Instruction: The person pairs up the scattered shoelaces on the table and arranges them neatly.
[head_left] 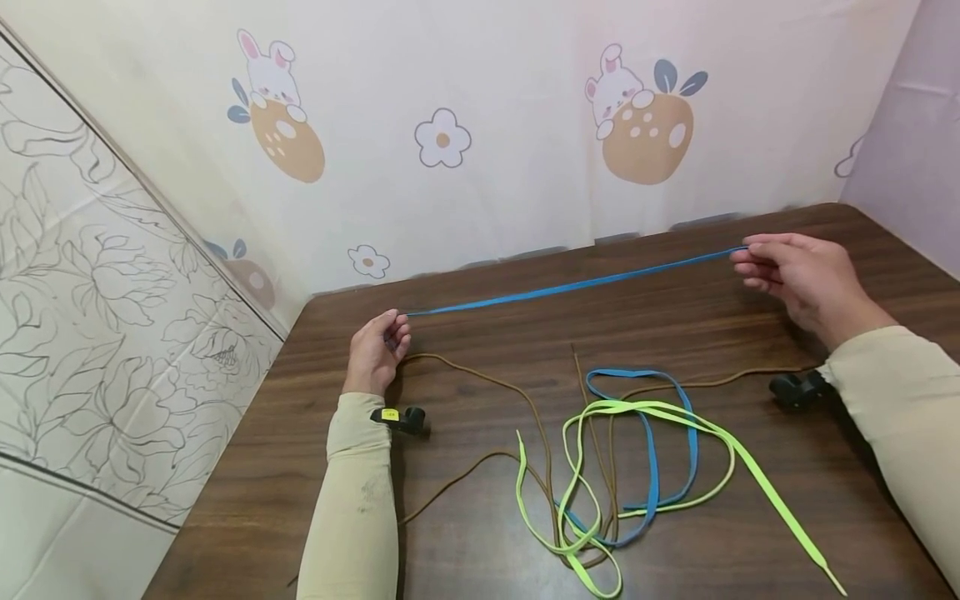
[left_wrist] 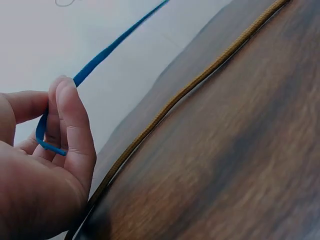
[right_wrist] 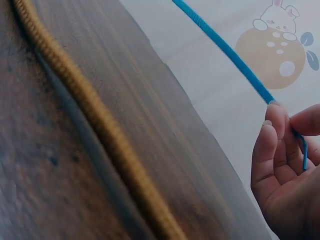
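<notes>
A flat blue shoelace (head_left: 555, 289) is stretched nearly straight above the far part of the table. My left hand (head_left: 375, 350) pinches it near one end; in the left wrist view the short blue tip (left_wrist: 52, 148) bends back inside the palm. At the other side my right hand (head_left: 810, 279) pinches the lace between thumb and fingers, and its tip (right_wrist: 305, 152) hangs against the palm in the right wrist view. Below, a second blue shoelace (head_left: 651, 462) lies loosely looped, tangled with a yellow-green shoelace (head_left: 772, 492) and a thin brown round lace (head_left: 517, 387).
The dark wooden table (head_left: 465, 517) meets a wall covering (head_left: 517, 100) with rabbit and flower prints at its far edge. To the left stands a white panel with line-drawn flowers (head_left: 112, 292). The brown lace passes close under both wrists.
</notes>
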